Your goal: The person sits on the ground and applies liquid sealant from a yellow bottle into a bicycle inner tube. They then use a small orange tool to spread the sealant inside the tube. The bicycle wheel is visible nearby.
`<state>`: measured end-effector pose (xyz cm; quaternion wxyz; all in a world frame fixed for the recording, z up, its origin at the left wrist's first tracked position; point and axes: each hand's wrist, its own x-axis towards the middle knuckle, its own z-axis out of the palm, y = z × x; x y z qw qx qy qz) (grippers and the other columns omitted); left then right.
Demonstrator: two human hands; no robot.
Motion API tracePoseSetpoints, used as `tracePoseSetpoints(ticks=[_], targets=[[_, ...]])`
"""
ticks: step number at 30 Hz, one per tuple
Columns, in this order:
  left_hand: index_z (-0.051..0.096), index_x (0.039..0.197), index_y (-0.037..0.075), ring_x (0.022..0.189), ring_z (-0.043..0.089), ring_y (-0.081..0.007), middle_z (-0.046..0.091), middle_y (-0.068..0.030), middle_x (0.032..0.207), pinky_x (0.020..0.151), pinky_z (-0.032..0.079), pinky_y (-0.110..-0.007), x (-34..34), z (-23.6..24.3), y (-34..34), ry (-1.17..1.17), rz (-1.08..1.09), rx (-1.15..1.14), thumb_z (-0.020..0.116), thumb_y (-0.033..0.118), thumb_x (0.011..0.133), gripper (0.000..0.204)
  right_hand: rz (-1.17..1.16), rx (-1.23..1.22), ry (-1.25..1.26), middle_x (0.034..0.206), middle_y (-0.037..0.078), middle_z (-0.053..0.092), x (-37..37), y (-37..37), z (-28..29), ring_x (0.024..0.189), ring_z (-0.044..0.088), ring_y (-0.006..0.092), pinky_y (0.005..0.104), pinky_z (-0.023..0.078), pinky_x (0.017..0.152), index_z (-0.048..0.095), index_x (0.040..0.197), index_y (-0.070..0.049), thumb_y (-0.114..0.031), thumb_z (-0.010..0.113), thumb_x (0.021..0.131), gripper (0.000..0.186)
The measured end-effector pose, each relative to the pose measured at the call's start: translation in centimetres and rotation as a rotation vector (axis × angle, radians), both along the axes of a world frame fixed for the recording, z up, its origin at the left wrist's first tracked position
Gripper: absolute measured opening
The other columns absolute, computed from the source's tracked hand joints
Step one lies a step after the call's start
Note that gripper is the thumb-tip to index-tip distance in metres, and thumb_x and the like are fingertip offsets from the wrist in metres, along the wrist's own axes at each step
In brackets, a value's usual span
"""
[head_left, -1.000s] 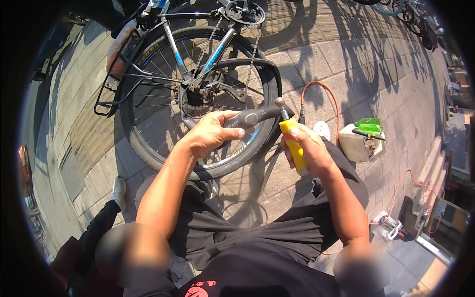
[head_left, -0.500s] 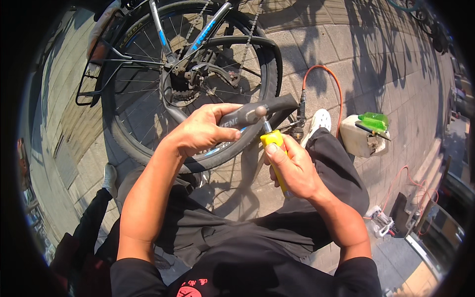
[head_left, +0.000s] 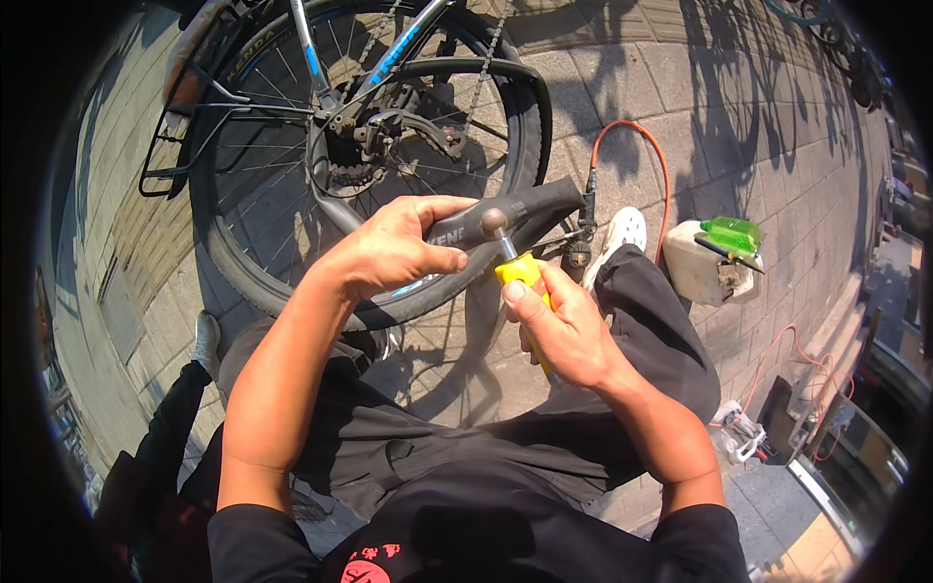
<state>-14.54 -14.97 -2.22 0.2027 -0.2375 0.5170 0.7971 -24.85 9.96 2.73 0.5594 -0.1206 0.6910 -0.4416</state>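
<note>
Lowered since before, one right hand [head_left: 564, 330] grips one yellow-handled tool [head_left: 520, 277]; left hand [head_left: 394, 248] clasps one inner tube [head_left: 505, 216].

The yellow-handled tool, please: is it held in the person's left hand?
No, the right hand grips the yellow-handled tool, while the left hand holds the black rubber inner tube.

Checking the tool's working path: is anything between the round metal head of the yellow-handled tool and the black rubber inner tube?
Nothing visible: the yellow-handled tool, gripped by the right hand, has its round metal head right against the black rubber inner tube, held by the left hand.
</note>
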Motion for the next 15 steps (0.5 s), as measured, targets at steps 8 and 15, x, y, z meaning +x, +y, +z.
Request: tracePoseSetpoints(ticks=[8,15], targets=[[0.061,0.157,-0.001,0.108,0.068,-0.0067,0.075,-0.0007,0.128,0.094,0.057,-0.024,-0.04,0.23,-0.23,0.0,-0.019,0.023,0.088,-0.005,0.087,0.075,0.013,0.015,0.024,0.106,0.006,0.071,-0.27,0.13,0.13,0.1,0.065,0.0138,0.0345,0.055,0.09,0.063,0.138,0.002,-0.038,0.068,0.113,0.048],[0.06,0.158,-0.002,0.11,0.068,-0.0075,0.075,-0.0017,0.128,0.096,0.058,-0.025,-0.11,0.01,-0.04,-0.005,-0.026,-0.005,0.088,-0.007,0.087,0.076,0.019,0.01,0.009,0.106,0.008,0.072,-0.1,0.26,-0.15,0.1,0.065,0.0153,0.0359,0.055,0.091,0.062,0.14,0.004,-0.041,0.068,0.113,0.053]])
